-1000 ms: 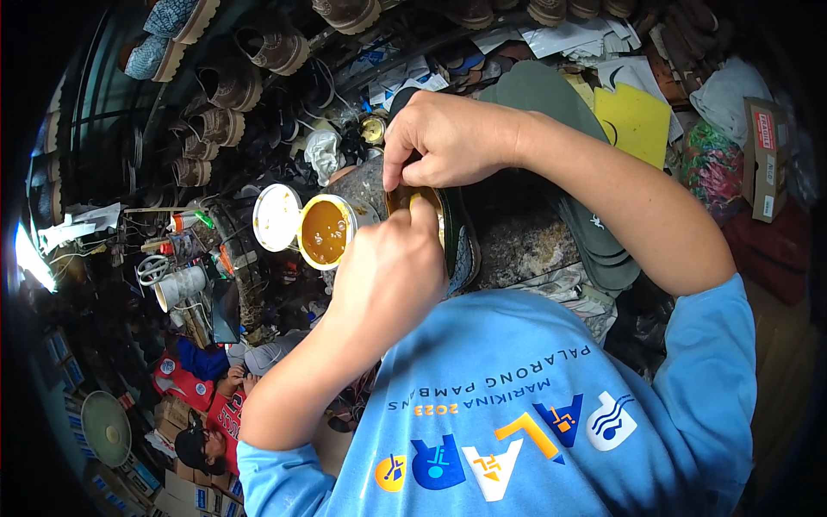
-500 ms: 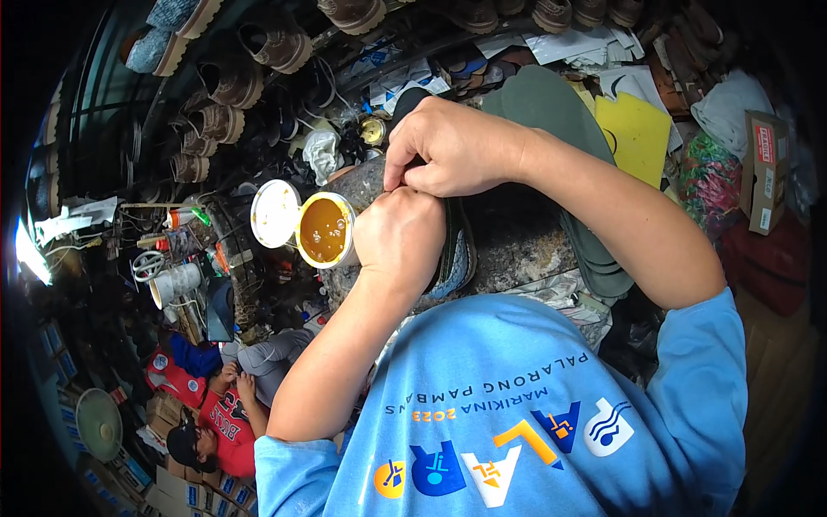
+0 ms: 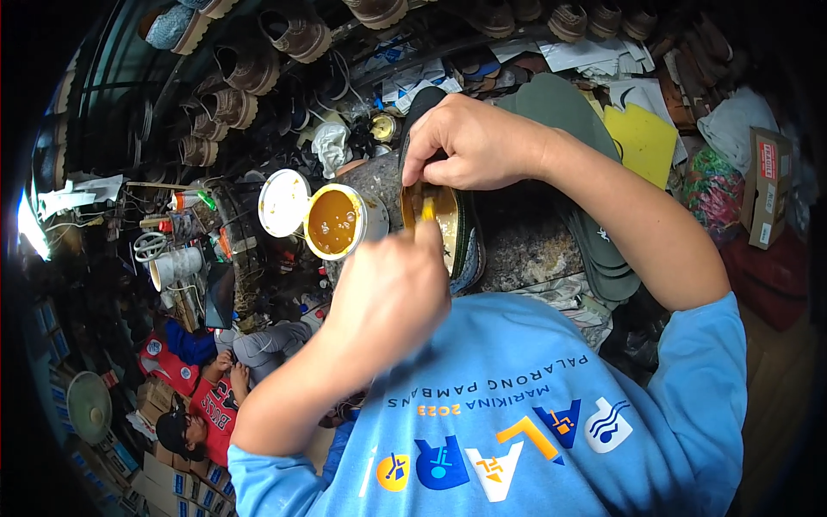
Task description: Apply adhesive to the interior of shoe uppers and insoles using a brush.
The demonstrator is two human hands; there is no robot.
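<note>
My left hand [image 3: 392, 280], blurred by motion, is closed around a small brush [image 3: 428, 209] with a yellow part. The brush reaches into the opening of a shoe upper [image 3: 469, 250], dark-edged, with blue woven cloth outside and a pale, wet-looking inside. My right hand [image 3: 461, 142] pinches the upper's far edge; its fingertips are partly hidden. To the left stands a white tub [image 3: 373, 220] of bubbly amber glue [image 3: 332, 222], its smeared white lid [image 3: 284, 203] beside it. The upper lies over a dark, worn work block [image 3: 534, 258].
Grey-green sole sheets [image 3: 551, 108] are stacked right of my right hand, near a yellow sheet [image 3: 639, 142]. Brown shoes [image 3: 250, 67] line the far left. A thread cone [image 3: 177, 265] and scissors [image 3: 149, 246] lie left. A person in red [image 3: 215, 409] sits lower left.
My left hand has drawn back toward me from beside my right hand, uncovering the brush and the upper's pale inside. My right hand keeps its pinch. The whole view has shifted slightly.
</note>
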